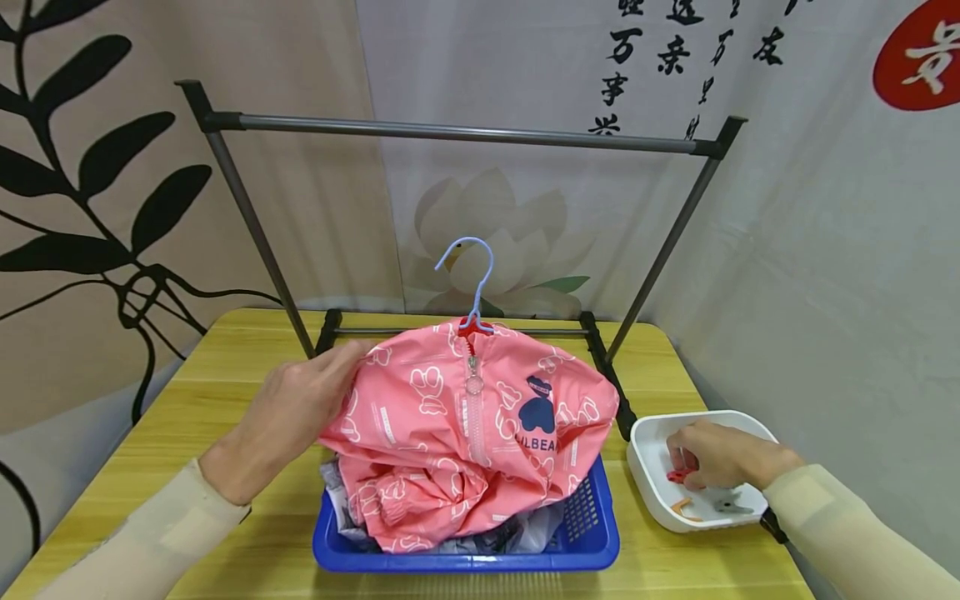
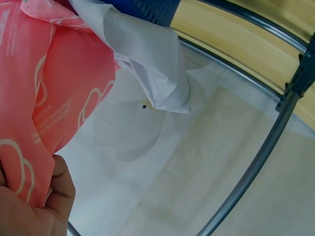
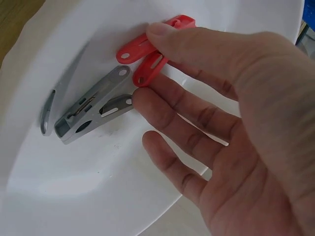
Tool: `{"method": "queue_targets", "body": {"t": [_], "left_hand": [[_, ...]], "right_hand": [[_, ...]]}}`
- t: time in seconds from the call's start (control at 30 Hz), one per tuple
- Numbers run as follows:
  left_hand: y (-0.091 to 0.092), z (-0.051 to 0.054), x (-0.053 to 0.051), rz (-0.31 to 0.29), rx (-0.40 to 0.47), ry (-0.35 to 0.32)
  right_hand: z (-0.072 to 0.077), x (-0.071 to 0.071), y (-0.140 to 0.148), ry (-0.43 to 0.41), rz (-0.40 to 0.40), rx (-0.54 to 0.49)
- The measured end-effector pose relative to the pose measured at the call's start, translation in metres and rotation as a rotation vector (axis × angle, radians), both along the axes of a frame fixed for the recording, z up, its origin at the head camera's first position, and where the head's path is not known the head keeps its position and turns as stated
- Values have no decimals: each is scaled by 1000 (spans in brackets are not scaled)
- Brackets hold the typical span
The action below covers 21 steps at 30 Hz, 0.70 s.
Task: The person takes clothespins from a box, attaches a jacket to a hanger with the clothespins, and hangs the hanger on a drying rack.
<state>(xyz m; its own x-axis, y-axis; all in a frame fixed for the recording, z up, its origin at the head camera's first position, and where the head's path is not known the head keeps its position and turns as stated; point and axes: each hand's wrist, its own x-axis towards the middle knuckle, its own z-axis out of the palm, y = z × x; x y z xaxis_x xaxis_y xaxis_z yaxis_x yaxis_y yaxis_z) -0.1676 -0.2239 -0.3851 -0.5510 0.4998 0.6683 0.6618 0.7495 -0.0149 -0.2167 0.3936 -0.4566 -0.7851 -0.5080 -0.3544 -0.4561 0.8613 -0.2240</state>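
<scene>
A pink zip-up child's jacket (image 1: 442, 417) with white bear prints is on a light blue hanger (image 1: 480, 283), its lower part over the blue basket. My left hand (image 1: 303, 408) grips the jacket's left shoulder; in the left wrist view its curled fingers (image 2: 61, 187) pinch the pink cloth. Over the white tub (image 1: 652, 492) at the right, my right hand (image 1: 720, 454) pinches a red clothespin (image 3: 152, 46) between thumb and fingers. Beside it in the tub lie a grey clothespin (image 3: 93, 103) and, in the head view, an orange one (image 1: 681, 506).
The blue plastic basket (image 1: 465, 562) holds grey and white clothes (image 1: 536, 529) beneath the jacket. Behind it, a dark metal rack (image 1: 450, 132) stands on the wooden table (image 1: 255, 533), its top bar above the hanger. A printed cloth backdrop (image 1: 510, 75) hangs behind.
</scene>
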Motion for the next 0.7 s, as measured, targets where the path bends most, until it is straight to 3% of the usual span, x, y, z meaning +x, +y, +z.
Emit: {"method": "queue_targets", "body": {"t": [0.23, 0.43, 0.7], "left_hand": [[0, -3, -3, 24, -31, 67], [0, -5, -6, 32, -32, 147], [-1, -8, -10, 19, -33, 181]], "right_hand": [[-1, 1, 5, 20, 18, -61], [4, 3, 8, 92, 57, -120], [12, 7, 10, 147, 60, -186]]}}
